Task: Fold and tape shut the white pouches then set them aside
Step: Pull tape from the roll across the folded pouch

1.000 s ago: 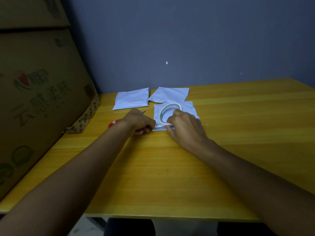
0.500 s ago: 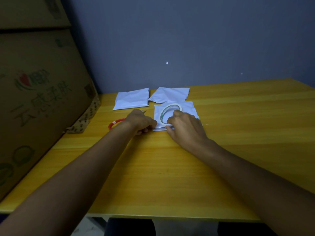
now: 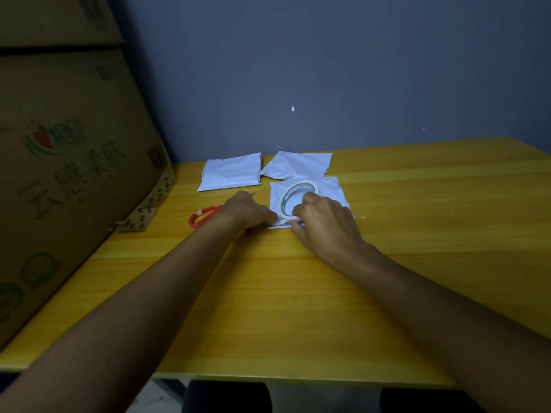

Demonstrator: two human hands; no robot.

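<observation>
A white plastic pouch (image 3: 331, 189) lies flat on the yellow wood-grain tabletop (image 3: 417, 234), its folded near edge running left to right. A thin ring-shaped roll of white tape (image 3: 299, 197) stands tilted on it. The right hand (image 3: 325, 223) curls over the roll, its grip closed on the ring. The left hand (image 3: 249, 211), fingers curled, pinches the pulled tape end at the pouch's near-left corner. Two more crinkled white pouches (image 3: 231, 175) lie just behind. Red-handled scissors (image 3: 204, 217) sit beside the left wrist, near a brown cardboard box (image 3: 68, 174).
</observation>
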